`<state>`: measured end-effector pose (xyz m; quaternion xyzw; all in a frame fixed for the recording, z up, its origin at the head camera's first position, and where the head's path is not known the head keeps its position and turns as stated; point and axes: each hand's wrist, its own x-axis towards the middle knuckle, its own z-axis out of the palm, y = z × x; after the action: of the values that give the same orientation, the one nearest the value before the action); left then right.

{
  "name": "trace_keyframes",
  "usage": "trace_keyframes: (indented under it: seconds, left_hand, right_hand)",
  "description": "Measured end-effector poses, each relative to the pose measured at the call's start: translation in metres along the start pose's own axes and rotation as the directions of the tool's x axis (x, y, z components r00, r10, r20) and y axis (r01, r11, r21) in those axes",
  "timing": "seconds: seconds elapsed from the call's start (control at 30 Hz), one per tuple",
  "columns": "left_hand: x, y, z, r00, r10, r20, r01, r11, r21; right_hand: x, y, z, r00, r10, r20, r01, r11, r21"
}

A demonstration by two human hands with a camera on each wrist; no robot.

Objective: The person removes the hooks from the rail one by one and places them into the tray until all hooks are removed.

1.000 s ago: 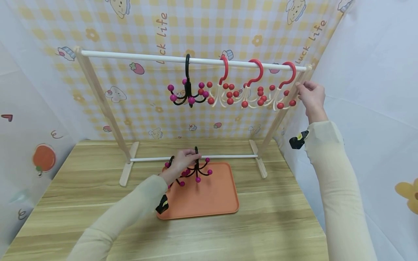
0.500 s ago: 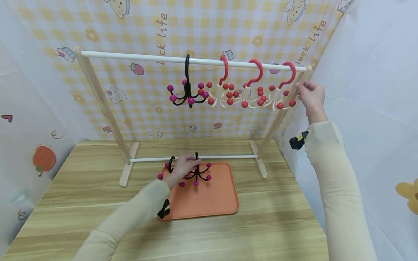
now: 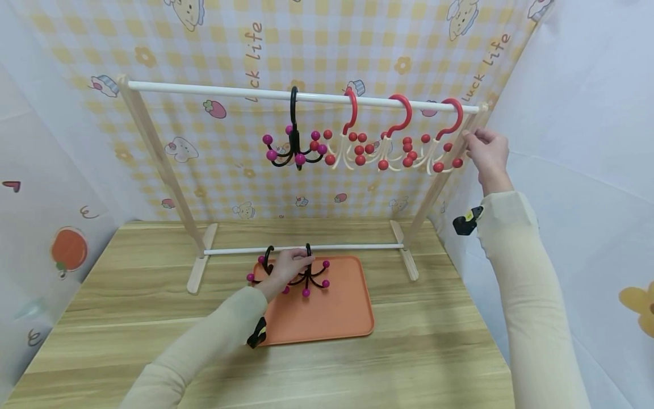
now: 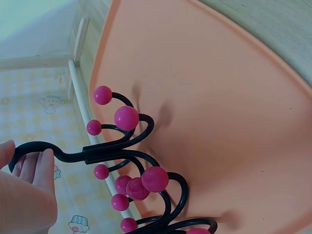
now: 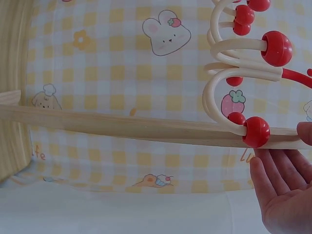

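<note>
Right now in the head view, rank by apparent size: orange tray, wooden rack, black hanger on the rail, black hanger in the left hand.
1. wooden rack, spans most of the frame.
2. orange tray.
3. black hanger on the rail and black hanger in the left hand: look alike; the held one is partly hidden by the fingers, so no ranking.

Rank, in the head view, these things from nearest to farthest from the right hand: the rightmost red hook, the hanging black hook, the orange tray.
1. Rightmost red hook, just left of the right hand.
2. Hanging black hook, mid-rail.
3. Orange tray, down on the table.
</note>
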<state>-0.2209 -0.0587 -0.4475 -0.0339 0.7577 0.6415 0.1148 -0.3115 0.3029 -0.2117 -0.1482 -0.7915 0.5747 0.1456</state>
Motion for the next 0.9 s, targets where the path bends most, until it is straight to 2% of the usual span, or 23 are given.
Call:
trace_keyframes:
  seconds: [0.4,0.67,0.9]
  left_hand:
    - [-0.001,-0.004,0.0014,1.0,0.03,-0.001,-0.03,0.999,-0.012]
    - [-0.0009,-0.0056,0.0023,0.999,0.046,-0.001,-0.046,0.998,0.04]
    - [-0.0065,-0.0005,-0.0008,0.999,0.05,-0.008,-0.049,0.995,0.091]
  right_hand:
    - [-0.0031,-0.0005,0.0,1.0,-0.004,0.005,0.004,1.0,-0.014]
    - [-0.0034,-0.0005,0.0001,1.0,-0.007,-0.003,0.007,1.0,-0.009]
    - [-0.0023,-0.0004,-0.0002,1.0,-0.001,0.0,0.001,1.0,-0.012]
